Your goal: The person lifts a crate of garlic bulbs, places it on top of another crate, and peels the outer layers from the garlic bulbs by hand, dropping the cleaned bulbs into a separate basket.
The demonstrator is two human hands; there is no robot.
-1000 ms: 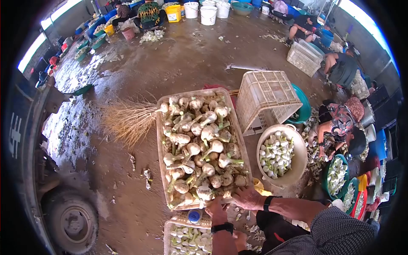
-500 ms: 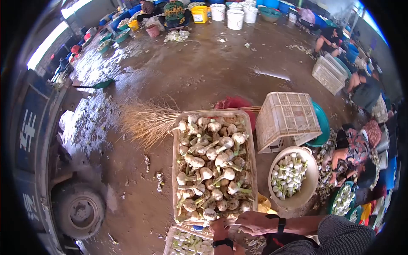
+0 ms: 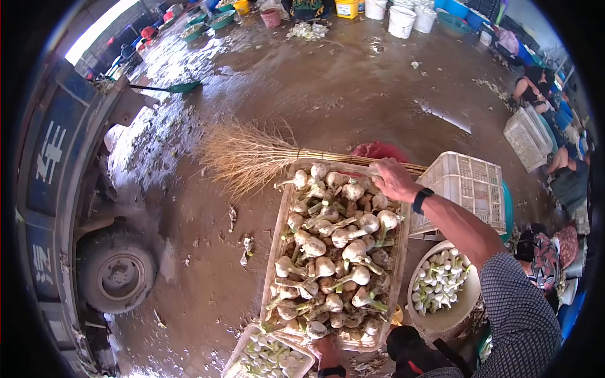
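A plastic crate heaped with dirty garlic bulbs, their stems cut short, sits in front of me. My right hand reaches across and grips the crate's far right corner, its fingers curled over the rim. At the near rim, my left hand holds the crate from below the front edge; its fingertips are mostly hidden. A smaller crate of peeled garlic lies partly under the near left corner. To the right, a round tub holds clean white garlic.
A twig broom lies beyond the crate, next to a red bundle. An upturned basket crate stands right of it. A truck wheel is at the left. People sit working along the right side.
My right hand has gone from the crate's near rim to its far right corner. The crate now appears slightly turned, and the view has shifted left. My left hand stays at the near rim.
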